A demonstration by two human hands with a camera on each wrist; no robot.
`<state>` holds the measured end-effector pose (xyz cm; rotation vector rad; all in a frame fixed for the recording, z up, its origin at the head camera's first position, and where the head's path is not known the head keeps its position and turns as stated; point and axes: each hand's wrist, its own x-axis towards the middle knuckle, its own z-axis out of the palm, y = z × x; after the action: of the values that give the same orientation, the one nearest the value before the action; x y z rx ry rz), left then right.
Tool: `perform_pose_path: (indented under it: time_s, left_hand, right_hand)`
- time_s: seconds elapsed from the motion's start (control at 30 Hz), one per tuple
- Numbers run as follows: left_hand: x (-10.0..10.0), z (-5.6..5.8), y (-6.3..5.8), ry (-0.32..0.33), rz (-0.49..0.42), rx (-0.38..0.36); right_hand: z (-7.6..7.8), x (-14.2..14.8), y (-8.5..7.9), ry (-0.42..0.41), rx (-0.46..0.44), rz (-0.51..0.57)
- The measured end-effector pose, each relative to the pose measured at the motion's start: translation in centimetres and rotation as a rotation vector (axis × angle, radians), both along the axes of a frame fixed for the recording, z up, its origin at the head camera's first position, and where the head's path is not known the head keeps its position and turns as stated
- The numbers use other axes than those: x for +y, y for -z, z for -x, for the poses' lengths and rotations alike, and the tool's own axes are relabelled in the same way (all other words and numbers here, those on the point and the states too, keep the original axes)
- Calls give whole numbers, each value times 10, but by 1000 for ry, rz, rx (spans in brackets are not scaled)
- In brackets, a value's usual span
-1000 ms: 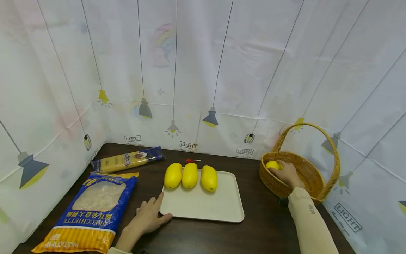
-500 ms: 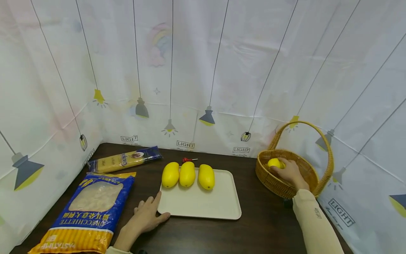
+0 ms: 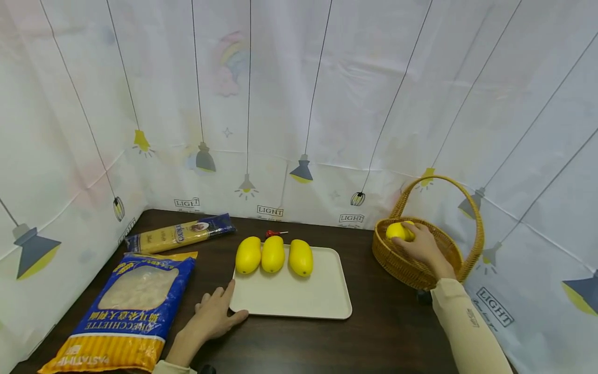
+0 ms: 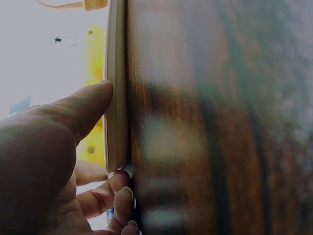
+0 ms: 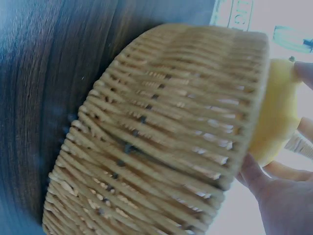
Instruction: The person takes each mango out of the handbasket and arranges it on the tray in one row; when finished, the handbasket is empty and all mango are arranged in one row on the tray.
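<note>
In the head view my right hand (image 3: pixel 422 246) holds a yellow oblong fruit (image 3: pixel 397 231) inside the wicker basket (image 3: pixel 397 270), close to its far left rim. The right wrist view shows this fruit (image 5: pixel 278 110) rising above the basket's woven rim, with a small stem at its top and my fingertips around it. My left hand (image 3: pixel 210 319) rests at the near left corner of a cream tray (image 3: pixel 299 298). Its thumb touches the near rim and its straight index finger lies along the left side. Several similar yellow fruits (image 3: pixel 273 254) lie in a row along the tray's back.
Left of the tray are a blue and yellow bag of orecchiette (image 3: pixel 126 311) and, behind it, a long pasta packet (image 3: pixel 179 235). A small red object (image 3: pixel 274 233) lies behind the fruits. The basket's tall handle (image 3: pixel 478 223) arches up at the right. A printed curtain (image 3: pixel 289 104) closes off the back.
My right hand has lifted the yellow fruit from lower in the basket up toward the rim. My left hand stays at the tray corner, while the head view has shifted slightly.
</note>
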<state>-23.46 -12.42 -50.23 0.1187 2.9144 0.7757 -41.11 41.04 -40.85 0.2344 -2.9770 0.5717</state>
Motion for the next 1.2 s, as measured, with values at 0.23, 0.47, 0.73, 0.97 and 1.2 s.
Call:
perform_pose_path:
  time_s: [0.23, 0.47, 0.73, 0.97, 1.2]
  left_hand:
    - [0, 0, 0, 1, 4, -3]
    - [0, 1, 1, 0, 8, -10]
    - [0, 2, 1, -7, 4, -32]
    - [0, 2, 1, 1, -2, -30]
    - [0, 1, 2, 6, 6, -17]
  right_hand:
    - [-15, -22, -9, -64, 42, -7]
    - [-24, -39, -12, -146, 91, 13]
    - [-34, -60, -15, -219, 123, -12]
    - [-36, -78, -12, -283, 126, 3]
    - [-35, -101, 3, -350, 121, 45]
